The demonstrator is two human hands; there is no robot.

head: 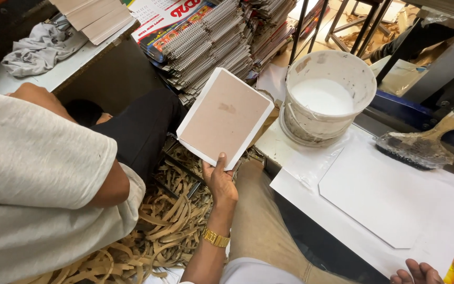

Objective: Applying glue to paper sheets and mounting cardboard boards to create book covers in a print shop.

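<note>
My left hand (219,181), a gold bracelet (216,237) on its wrist, grips the lower edge of a flat brown board (224,118) with a white paper border. It holds the board tilted above a pile of cardboard strips. Only the fingertips of my right hand (418,272) show at the bottom edge. They lie spread on a large white sheet (311,205) and hold nothing. On that sheet rests a smaller white sheet with clipped corners (390,194).
A white bucket of white paste (324,97) stands beyond the sheets, with a paste-caked brush (419,147) to its right. Stacked spiral-bound books (211,47) lie behind the board. A person in a pale shirt (38,184) sits at the left. Cardboard strips (169,221) cover the floor.
</note>
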